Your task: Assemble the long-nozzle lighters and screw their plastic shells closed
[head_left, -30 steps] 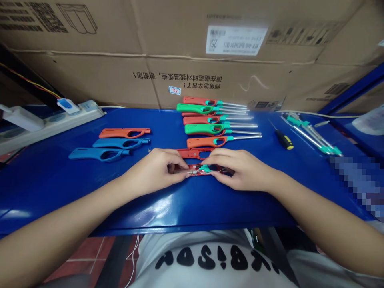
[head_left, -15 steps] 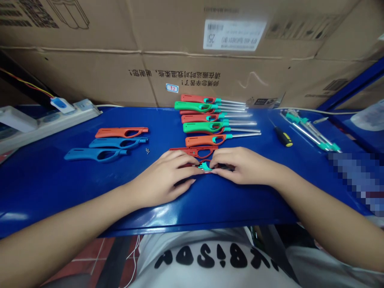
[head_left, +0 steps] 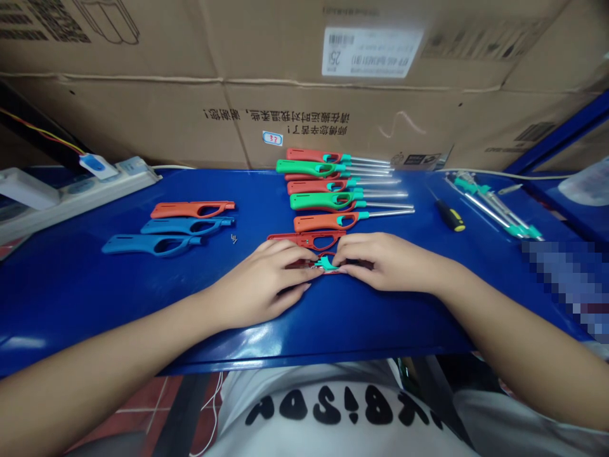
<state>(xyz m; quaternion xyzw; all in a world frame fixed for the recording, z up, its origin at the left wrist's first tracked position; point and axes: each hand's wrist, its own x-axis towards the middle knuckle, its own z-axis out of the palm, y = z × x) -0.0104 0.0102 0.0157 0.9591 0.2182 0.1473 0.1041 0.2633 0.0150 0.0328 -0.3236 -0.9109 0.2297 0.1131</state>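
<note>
My left hand lies over the left part of a red lighter half-shell on the blue table, fingers pressed down on it. My right hand pinches the shell's right part, beside a small teal trigger piece seated in it. Most of the shell is hidden under both hands. A second red half-shell lies just behind them.
Several finished red and green lighters with metal tubes lie in a row behind. Three empty shells, one red and two blue, lie at the left. A yellow-handled screwdriver and teal-tipped tubes lie at the right. A power strip and cardboard boxes stand behind.
My left hand slid right and flattened over the shell, covering the metal part seen a second ago. The right hand closed in on the teal trigger. In the last half second almost nothing moved.
</note>
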